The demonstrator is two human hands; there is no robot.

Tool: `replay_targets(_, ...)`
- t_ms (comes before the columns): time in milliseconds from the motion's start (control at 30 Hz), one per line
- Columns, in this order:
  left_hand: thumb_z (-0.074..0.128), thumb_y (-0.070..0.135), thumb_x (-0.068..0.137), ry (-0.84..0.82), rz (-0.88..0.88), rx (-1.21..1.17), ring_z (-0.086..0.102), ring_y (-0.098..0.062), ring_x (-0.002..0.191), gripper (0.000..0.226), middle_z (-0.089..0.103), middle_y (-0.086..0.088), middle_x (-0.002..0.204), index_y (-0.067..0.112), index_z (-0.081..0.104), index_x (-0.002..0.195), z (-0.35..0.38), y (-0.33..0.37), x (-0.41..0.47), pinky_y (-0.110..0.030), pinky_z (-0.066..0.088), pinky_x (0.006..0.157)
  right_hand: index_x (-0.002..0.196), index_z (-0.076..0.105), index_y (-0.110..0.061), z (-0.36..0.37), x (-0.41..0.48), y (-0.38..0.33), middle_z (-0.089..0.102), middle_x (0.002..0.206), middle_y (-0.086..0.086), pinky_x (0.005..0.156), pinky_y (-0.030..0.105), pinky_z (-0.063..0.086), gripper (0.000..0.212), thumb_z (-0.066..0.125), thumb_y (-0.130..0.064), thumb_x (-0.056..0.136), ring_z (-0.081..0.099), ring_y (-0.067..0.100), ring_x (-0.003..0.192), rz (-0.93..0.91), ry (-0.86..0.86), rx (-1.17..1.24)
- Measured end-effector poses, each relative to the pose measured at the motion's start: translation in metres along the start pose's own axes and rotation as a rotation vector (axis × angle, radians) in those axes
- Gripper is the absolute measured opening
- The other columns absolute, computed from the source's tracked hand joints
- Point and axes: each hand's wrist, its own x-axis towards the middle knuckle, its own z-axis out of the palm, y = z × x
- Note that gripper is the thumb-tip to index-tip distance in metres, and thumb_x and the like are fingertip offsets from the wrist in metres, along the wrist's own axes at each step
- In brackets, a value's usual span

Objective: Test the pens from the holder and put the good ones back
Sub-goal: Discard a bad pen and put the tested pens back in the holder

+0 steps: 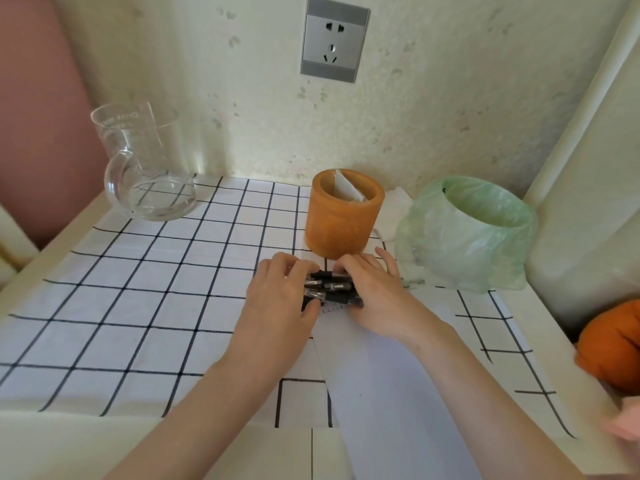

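Clasps a bundle of black pens (329, 289) between left hand (280, 292) and right hand (375, 292), both grips curled round it, over white paper (381, 375) on the desk (69, 431), just before the orange holder (341, 223).

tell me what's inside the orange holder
A white slip leans inside the holder; nothing else shows above its rim. Its wall hides the bottom. The pens are in front, held by the left hand and right hand.
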Motion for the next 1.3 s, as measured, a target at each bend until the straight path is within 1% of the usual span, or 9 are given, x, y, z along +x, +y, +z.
replay_targets(200,0.062,0.040,0.082,-0.142,0.005,0.073,0.028,-0.014,0.131,0.072,0.035,0.004,0.140,0.026,0.025,0.143,0.004,-0.007,0.000,-0.027,0.018,0.109,0.119,0.043,-0.025,-0.005,-0.007,-0.004,0.042,0.113,-0.014,0.114,0.026,-0.016,0.060,0.048,0.015,0.074,0.028,0.008,0.129,-0.054,0.008,0.043)
replay_targets(300,0.060,0.042,0.082,-0.206,0.038,0.035,0.034,-0.011,0.125,0.073,0.039,0.006,0.135,0.027,0.023,0.143,0.009,-0.002,-0.002,-0.022,0.022,0.105,0.124,0.038,-0.028,-0.004,-0.010,-0.003,0.046,0.122,-0.008,0.116,0.030,-0.012,0.071,0.050,0.018,0.071,0.024,0.013,0.135,-0.072,0.020,0.065)
replay_targets(433,0.060,0.042,0.082,-0.211,0.049,0.053,0.035,-0.012,0.119,0.067,0.039,0.005,0.132,0.026,0.030,0.139,0.015,0.001,-0.003,-0.022,0.028,0.099,0.124,0.045,-0.020,-0.005,-0.011,-0.003,0.047,0.125,-0.004,0.115,0.025,-0.013,0.065,0.050,0.017,0.071,0.028,0.011,0.133,-0.121,0.007,0.035)
replay_targets(667,0.059,0.043,0.082,-0.189,0.045,0.070,0.039,-0.014,0.109,0.055,0.039,0.001,0.121,0.023,0.042,0.130,0.020,0.004,-0.003,-0.022,0.036,0.090,0.133,0.048,-0.026,-0.024,-0.025,0.011,0.043,0.138,-0.008,0.106,0.022,0.016,0.058,0.067,-0.010,0.080,0.028,0.012,0.131,-0.003,-0.089,0.172)
replay_targets(767,0.058,0.041,0.081,-0.188,0.050,0.082,0.040,-0.014,0.109,0.054,0.041,0.001,0.120,0.022,0.043,0.129,0.021,0.006,-0.002,-0.022,0.037,0.089,0.131,0.050,-0.027,-0.030,-0.032,0.006,0.035,0.137,-0.009,0.105,0.022,0.020,0.061,0.075,-0.020,0.076,0.024,0.011,0.128,0.065,-0.112,0.215)
replay_targets(867,0.059,0.042,0.079,-0.213,0.023,0.089,0.040,-0.014,0.109,0.060,0.042,0.000,0.119,0.023,0.038,0.132,0.022,0.007,-0.001,-0.023,0.037,0.090,0.117,0.055,-0.025,-0.034,-0.038,0.005,0.040,0.116,-0.006,0.088,0.023,0.031,0.050,0.079,-0.029,0.073,0.038,0.012,0.109,0.195,-0.109,0.225)
replay_targets(933,0.058,0.045,0.078,-0.243,-0.007,0.101,0.040,-0.015,0.109,0.063,0.041,0.000,0.118,0.023,0.036,0.133,0.022,0.007,0.000,-0.024,0.038,0.090,0.100,0.055,-0.020,-0.036,-0.044,0.007,0.059,0.094,0.000,0.065,0.024,0.039,0.033,0.073,-0.038,0.078,0.056,0.011,0.079,0.366,-0.147,0.390)
replay_targets(1033,0.059,0.048,0.075,-0.287,-0.045,0.109,0.040,-0.015,0.108,0.066,0.041,0.001,0.116,0.023,0.037,0.132,0.023,0.007,0.002,-0.024,0.039,0.092,0.081,0.057,-0.010,-0.031,-0.050,0.006,0.067,0.059,0.008,0.044,0.019,0.032,0.044,0.053,-0.053,0.089,0.054,0.010,0.039,0.626,-0.205,0.496)
replay_targets(1300,0.072,0.056,0.061,-0.523,-0.101,-0.037,0.041,-0.010,0.103,0.082,0.039,0.007,0.111,0.026,0.035,0.129,0.014,0.022,-0.004,-0.022,0.039,0.086,0.072,0.061,-0.005,-0.016,-0.035,-0.010,0.054,0.036,-0.001,0.039,0.015,0.037,0.060,0.037,-0.055,0.095,0.047,0.008,0.028,0.649,-0.144,0.511)
